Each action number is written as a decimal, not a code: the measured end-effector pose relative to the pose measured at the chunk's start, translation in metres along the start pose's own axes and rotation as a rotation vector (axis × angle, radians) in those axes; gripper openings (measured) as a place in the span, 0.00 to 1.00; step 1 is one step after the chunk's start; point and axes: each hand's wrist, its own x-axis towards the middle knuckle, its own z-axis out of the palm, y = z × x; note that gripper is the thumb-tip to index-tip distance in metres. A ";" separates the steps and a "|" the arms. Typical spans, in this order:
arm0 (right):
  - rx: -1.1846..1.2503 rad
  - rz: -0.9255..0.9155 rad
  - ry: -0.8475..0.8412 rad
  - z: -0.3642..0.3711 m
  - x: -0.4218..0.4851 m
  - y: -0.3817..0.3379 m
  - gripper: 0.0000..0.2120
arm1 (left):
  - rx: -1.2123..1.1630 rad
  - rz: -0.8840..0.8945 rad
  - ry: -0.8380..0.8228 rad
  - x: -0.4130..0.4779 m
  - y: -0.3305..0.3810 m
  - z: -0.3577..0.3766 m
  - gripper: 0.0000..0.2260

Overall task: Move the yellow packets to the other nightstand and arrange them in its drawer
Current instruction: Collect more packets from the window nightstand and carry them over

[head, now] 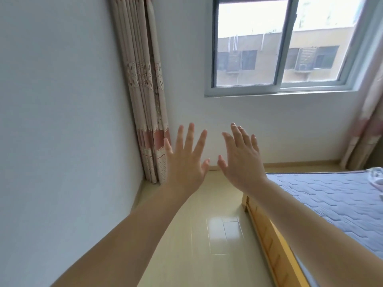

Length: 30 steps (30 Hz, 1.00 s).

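My left hand (pixel 186 160) and my right hand (pixel 241 160) are both raised in front of me, side by side, backs toward the camera. The fingers of each are straight and spread, and neither hand holds or touches anything. Both bare forearms stretch up from the bottom of the view. No yellow packets, nightstand or drawer are in view.
A white wall (pixel 62 121) runs along the left. A patterned curtain (pixel 145 96) hangs in the corner beside a window (pixel 277 44). A bed with a blue quilted cover (pixel 331 199) and wooden frame (pixel 269 235) fills the right. Shiny cream floor tiles (pixel 207 235) lie between.
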 end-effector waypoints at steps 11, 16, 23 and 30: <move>-0.056 0.088 0.079 0.190 0.222 0.165 0.28 | -0.070 0.068 -0.012 0.280 -0.008 0.218 0.33; -0.074 0.134 0.052 0.252 0.310 0.233 0.29 | -0.118 0.077 -0.032 0.390 -0.006 0.290 0.32; -0.090 0.206 0.060 0.365 0.423 0.325 0.29 | -0.157 0.136 -0.072 0.539 -0.003 0.422 0.33; -0.184 0.294 0.047 0.464 0.564 0.437 0.30 | -0.206 0.261 -0.077 0.731 0.014 0.542 0.33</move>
